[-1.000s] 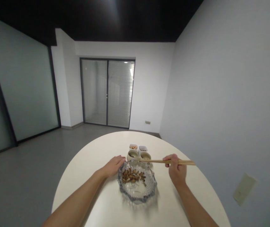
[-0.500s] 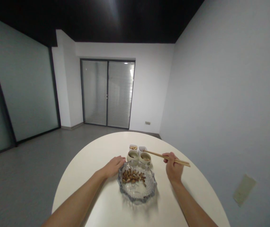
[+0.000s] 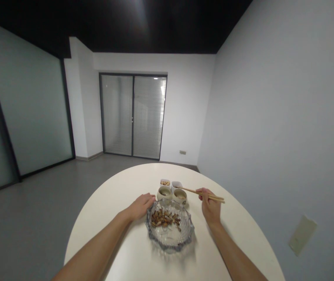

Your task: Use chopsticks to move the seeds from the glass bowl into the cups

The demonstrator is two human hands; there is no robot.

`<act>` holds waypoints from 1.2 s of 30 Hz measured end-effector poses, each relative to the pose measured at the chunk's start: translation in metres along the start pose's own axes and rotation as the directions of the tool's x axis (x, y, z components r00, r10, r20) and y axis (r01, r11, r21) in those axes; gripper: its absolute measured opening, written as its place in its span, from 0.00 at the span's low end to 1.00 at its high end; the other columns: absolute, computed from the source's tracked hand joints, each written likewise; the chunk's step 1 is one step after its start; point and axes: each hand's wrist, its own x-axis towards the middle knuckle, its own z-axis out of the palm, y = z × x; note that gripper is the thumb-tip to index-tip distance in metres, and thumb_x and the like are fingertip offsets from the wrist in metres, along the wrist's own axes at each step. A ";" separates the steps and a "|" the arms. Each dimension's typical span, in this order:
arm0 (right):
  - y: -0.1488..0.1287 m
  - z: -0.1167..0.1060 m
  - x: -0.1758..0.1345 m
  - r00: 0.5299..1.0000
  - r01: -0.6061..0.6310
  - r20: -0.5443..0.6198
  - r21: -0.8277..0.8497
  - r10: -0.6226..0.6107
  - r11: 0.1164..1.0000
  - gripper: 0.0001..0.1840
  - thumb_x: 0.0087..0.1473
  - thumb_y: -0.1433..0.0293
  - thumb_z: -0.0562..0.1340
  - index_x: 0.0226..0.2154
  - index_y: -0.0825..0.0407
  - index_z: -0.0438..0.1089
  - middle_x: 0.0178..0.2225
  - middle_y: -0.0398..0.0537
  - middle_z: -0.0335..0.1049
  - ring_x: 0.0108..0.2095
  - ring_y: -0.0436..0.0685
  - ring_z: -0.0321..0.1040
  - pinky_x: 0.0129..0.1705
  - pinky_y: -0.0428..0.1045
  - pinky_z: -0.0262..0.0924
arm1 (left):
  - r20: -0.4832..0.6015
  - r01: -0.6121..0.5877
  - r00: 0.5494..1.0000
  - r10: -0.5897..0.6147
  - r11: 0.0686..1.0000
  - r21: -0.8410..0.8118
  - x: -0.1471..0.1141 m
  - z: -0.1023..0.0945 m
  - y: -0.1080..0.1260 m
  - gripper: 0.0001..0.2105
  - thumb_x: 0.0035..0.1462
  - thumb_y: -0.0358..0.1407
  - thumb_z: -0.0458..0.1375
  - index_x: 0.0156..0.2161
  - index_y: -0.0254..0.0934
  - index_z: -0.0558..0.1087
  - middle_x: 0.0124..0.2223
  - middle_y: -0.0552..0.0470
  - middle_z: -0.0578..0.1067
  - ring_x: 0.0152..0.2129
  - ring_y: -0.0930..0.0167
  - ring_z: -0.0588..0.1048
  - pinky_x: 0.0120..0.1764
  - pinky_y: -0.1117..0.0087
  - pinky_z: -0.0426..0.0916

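Observation:
My right hand (image 3: pixel 210 207) is closed around a pair of wooden chopsticks (image 3: pixel 194 191). Their tips reach left over the back right white square dish (image 3: pixel 177 183); whether they pinch anything is too small to tell. My left hand (image 3: pixel 141 206) lies flat with its fingers stretched out, at the upper left rim of a scalloped clear glass bowl (image 3: pixel 186 230). Brown, elongated pieces (image 3: pixel 162 217) are heaped in the bowl. Just behind it stand two round cream cups, a left one (image 3: pixel 161 197) and a right one (image 3: pixel 179 200), each with a little something inside.
Beside the back right dish is another white square dish (image 3: pixel 165 182) holding pale nut-like pieces. Everything stands on a round white table (image 3: pixel 120 181). A white wall (image 3: pixel 272 117) rises on the right, and glass doors (image 3: pixel 133 117) close off the far side.
My right hand has shifted a little to the left with the chopsticks, whose back ends moved left too. My left hand, the bowl and the cups have stayed in place.

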 end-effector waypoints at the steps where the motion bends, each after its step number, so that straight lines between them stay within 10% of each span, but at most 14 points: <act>1: -0.001 0.000 0.000 1.000 0.003 0.000 -0.003 -0.003 1.000 0.36 0.63 0.39 0.56 0.29 0.52 0.80 0.23 0.49 0.74 0.24 0.57 0.69 0.27 0.50 0.64 | -0.003 0.001 1.000 -0.001 1.000 0.000 0.000 0.000 -0.001 0.30 0.75 0.52 0.38 0.55 0.39 0.78 0.56 0.44 0.80 0.53 0.58 0.73 0.61 0.57 0.64; 13: -0.033 -0.018 0.001 0.996 0.049 -0.083 0.066 -0.044 0.997 0.39 0.64 0.38 0.54 0.25 0.52 0.79 0.17 0.44 0.65 0.20 0.54 0.63 0.22 0.47 0.58 | 0.015 0.053 0.998 -0.054 0.999 0.012 0.000 -0.001 -0.001 0.30 0.74 0.53 0.38 0.59 0.39 0.76 0.62 0.43 0.76 0.59 0.55 0.71 0.65 0.55 0.60; 24: -0.050 -0.004 -0.015 0.943 0.044 0.312 0.222 -0.114 0.974 0.40 0.63 0.38 0.55 0.19 0.51 0.77 0.15 0.45 0.64 0.17 0.51 0.60 0.18 0.45 0.54 | 0.011 0.009 1.000 -0.009 1.000 0.024 -0.001 -0.003 0.003 0.30 0.75 0.52 0.36 0.55 0.39 0.77 0.56 0.45 0.79 0.54 0.59 0.73 0.61 0.59 0.63; 36: -0.053 0.008 -0.027 0.872 -0.005 0.479 0.210 -0.099 0.978 0.39 0.63 0.37 0.55 0.22 0.51 0.78 0.17 0.46 0.65 0.20 0.53 0.61 0.22 0.47 0.58 | 0.007 -0.007 1.000 0.007 1.000 0.010 0.000 -0.003 0.003 0.30 0.75 0.53 0.36 0.53 0.41 0.78 0.53 0.46 0.80 0.51 0.59 0.73 0.58 0.60 0.64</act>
